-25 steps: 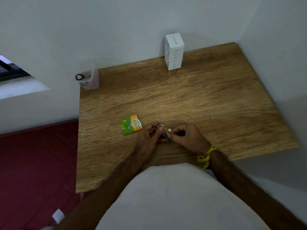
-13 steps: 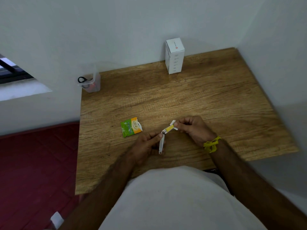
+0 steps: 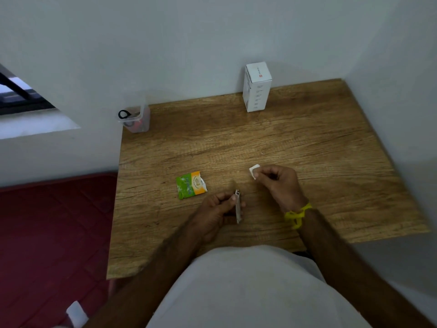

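The left hand (image 3: pixel 218 209) was positioned over the near part of the wooden table (image 3: pixel 307 143), fingers curled around a slim metal tool (image 3: pixel 238 208) that resembled a nail clipper. The tool lay lengthwise along the fingers, one end pointing away from the person and the other end projecting toward the body past the palm. The right hand (image 3: pixel 279 183) was held farther from the body and apart from the left, with a clear gap of bare tabletop between the two. Its thumb and forefinger pinched a small white pad (image 3: pixel 254 171) at one edge; the remaining fingers were folded inward. The pad stood clear of the tool and did not touch it. A yellow band (image 3: pixel 296 215) was tied at the right wrist. A torn green and orange sachet (image 3: pixel 191 185) lay flat on the table just to the left of the left hand. A white box (image 3: pixel 257 87) stood upright against the rear wall. A clear container (image 3: pixel 137 119) occupied the rear left corner, with a black scissors handle (image 3: pixel 124 114) showing at its rim.
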Tool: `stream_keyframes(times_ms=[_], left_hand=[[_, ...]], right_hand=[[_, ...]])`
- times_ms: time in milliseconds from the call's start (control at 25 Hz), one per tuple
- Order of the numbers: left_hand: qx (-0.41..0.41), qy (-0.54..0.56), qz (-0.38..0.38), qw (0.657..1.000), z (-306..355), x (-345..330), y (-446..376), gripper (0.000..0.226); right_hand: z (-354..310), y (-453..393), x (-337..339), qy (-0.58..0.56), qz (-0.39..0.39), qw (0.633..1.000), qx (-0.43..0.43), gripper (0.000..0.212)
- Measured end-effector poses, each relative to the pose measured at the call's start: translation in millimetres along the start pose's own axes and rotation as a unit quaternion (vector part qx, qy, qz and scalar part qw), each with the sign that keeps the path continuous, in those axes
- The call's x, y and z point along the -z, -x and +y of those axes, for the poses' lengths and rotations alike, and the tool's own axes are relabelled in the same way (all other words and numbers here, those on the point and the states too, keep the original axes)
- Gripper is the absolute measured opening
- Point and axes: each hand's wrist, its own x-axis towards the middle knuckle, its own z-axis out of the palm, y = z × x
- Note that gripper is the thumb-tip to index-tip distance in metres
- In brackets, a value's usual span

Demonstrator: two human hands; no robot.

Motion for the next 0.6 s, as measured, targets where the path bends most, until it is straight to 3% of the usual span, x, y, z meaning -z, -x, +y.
stream_keyframes(times_ms=[120, 240, 400, 600], left_hand=[[-0.017, 0.015, 0.026, 0.999, -1, -4, -4, 0.030], [-0.041, -0.014, 0.039, 0.998, -2, -6, -5, 0.024], [-0.063, -0.017, 0.020, 0.998, -5, -5, -5, 0.020], [-0.061, -0.002, 0.000, 0.998, -8, -2, -5, 0.028]], right_hand=[[7, 20, -4, 0.054, 0.079, 0.989, 0.113, 0.017], [16, 32, -13, 0.089, 0.102, 0.969, 0.209, 0.028], [21, 34, -24, 0.070, 0.110, 0.977, 0.167, 0.046], [26, 36, -30, 0.068, 0.102, 0.973, 0.196, 0.033]])
